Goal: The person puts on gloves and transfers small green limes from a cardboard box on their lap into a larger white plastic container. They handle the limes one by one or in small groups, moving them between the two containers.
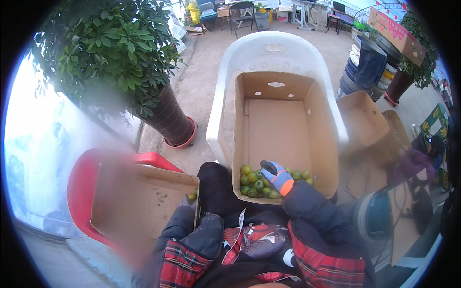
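Note:
A large cardboard box (276, 126) lies in front of me in a white plastic armchair, with several green, tomato-like fruits (258, 185) gathered at its near end. My right hand (278, 178), in a blue and grey glove with an orange cuff, reaches over these fruits; its fingers are bent, and whether they hold one is hidden. To the left, a shallower cardboard box (144, 201) rests on a red plastic chair. My left hand (188, 201) is inside its right side, touching or beside a few green fruits (193, 195); the fingers are mostly hidden.
The white armchair (275, 39) surrounds the large box. A leafy potted plant (173, 118) stands at left, beside the red chair (81, 187). More cardboard boxes (363, 118) and stacked buckets (353, 75) are at right. Chairs and tables stand farther back.

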The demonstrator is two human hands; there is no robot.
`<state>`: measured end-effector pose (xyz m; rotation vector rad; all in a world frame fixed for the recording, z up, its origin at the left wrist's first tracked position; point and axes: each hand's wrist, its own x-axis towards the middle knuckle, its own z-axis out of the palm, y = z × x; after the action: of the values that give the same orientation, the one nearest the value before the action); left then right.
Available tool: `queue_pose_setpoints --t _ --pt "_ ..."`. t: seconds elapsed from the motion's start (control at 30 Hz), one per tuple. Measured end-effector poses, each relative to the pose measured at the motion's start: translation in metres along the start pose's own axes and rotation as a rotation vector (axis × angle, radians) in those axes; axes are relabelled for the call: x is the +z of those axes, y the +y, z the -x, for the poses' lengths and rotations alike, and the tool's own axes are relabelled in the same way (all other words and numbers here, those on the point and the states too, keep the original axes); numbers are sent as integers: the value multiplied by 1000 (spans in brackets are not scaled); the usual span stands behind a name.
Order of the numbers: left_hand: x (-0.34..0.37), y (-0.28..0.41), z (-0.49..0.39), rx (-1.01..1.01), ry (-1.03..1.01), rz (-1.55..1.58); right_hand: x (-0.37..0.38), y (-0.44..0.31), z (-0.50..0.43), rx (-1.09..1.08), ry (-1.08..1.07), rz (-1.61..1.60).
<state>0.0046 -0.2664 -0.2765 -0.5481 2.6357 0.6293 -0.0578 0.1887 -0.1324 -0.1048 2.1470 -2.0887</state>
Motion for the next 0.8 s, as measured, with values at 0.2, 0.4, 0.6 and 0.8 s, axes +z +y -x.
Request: queue_pose_setpoints --t 0.2,0.4,0.6,0.8 --pt "-45 48 12 -199 -76 -114 1 10 -4 -23 -23 46" --pt "-40 21 17 -214 326 352 9 -2 2 -14 -39 -75" --pt "-84 82 43 212 735 1233 5 -28 6 16 -152 -239" --pt "-98 239 133 1003 96 828 2 -70 18 178 -485 -467"
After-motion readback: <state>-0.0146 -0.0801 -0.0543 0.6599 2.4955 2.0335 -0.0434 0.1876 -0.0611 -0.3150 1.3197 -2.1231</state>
